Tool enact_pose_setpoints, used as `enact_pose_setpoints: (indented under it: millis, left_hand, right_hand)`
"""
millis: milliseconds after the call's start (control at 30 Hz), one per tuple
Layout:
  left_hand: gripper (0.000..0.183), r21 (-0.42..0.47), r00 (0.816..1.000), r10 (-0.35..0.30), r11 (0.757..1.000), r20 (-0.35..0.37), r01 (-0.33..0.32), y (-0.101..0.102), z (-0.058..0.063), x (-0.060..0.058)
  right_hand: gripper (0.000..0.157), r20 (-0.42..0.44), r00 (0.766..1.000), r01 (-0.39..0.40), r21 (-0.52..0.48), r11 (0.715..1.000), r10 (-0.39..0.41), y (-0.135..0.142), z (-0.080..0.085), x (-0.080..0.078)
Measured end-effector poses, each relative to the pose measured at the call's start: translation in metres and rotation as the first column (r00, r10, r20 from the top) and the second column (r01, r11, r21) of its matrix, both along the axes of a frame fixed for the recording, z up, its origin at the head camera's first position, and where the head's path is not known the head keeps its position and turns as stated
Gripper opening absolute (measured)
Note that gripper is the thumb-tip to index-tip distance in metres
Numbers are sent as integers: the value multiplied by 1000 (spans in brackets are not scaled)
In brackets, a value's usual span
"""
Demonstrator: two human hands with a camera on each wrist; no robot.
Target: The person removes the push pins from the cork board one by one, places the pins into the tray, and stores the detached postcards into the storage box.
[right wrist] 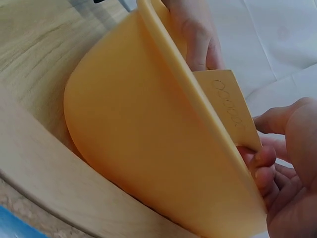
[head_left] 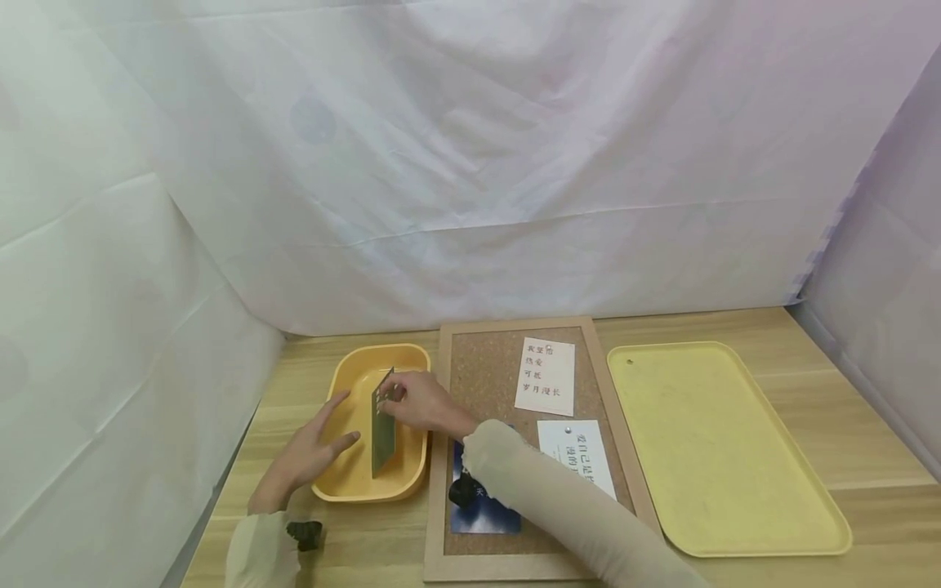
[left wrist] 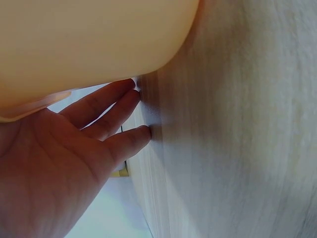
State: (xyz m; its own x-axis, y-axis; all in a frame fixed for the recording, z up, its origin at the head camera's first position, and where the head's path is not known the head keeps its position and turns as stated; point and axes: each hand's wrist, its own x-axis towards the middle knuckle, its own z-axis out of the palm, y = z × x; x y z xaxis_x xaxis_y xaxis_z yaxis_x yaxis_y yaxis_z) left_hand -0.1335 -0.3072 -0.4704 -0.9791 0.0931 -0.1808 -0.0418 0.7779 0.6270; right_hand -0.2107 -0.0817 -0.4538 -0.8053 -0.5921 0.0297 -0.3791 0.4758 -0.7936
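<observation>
My right hand [head_left: 424, 400] pinches a dark green card [head_left: 384, 445] by its upper right edge. The card stands upright, tilted lengthwise inside the yellow-orange basin [head_left: 349, 496]; in the right wrist view a row of outlined circles shows on the card [right wrist: 225, 99]. At the basin's left rim lies my left hand [head_left: 303, 456], thumb and index finger spread over the inside. Several fingers [left wrist: 111, 116] of it extend straight along the basin's outer wall [left wrist: 99, 39] to the tabletop in the left wrist view.
Right of the basin lies a wood-framed corkboard [head_left: 485, 359]. On it are a white card with red writing [head_left: 547, 376], a white card with dark writing [head_left: 573, 449] and a blue card [head_left: 485, 518], partly under the right sleeve. A yellow tray [head_left: 720, 457] sits farther right.
</observation>
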Motion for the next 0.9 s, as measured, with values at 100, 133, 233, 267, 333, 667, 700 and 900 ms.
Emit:
enact_pose_setpoints:
  millis: [100, 133, 233, 267, 333, 667, 700, 900]
  left_hand:
    - [77, -1, 1000, -1, 1000, -4, 1, -1, 0, 0]
    - [77, -1, 1000, -2, 1000, -6, 2, -1, -1, 0]
    - [77, -4, 1000, -3, 1000, -13, 3, -2, -2, 0]
    - [77, -5, 1000, -3, 1000, -12, 3, -2, -2, 0]
    - [77, -3, 1000, -2, 1000, -11, 2, -2, -2, 0]
    - [77, -5, 1000, -4, 1000, -22, 4, -1, -1, 0]
    - [77, -8, 1000, -4, 1000, -23, 3, -1, -1, 0]
    - [76, -15, 1000, -4, 1000, -29, 4, -1, -2, 0]
  right_hand:
    - [18, -1, 1000, -11, -24, 1000, 11, 1, 0, -1]
    - [18, -1, 1000, -14, -32, 999, 14, 2, 0, -2]
    - [17, 0, 1000, -18, -43, 999, 18, 3, 0, -3]
    - [17, -3, 1000, -18, -42, 999, 18, 4, 0, -3]
    - [15, -13, 1000, -17, -41, 999, 17, 5, 0, -4]
    - [15, -7, 1000, -26, -75, 997, 26, 10, 5, -3]
    - [16, 4, 1000, -27, -79, 996, 28, 10, 5, -3]
    - [15, 19, 999, -31, -78, 996, 33, 11, 10, -1]
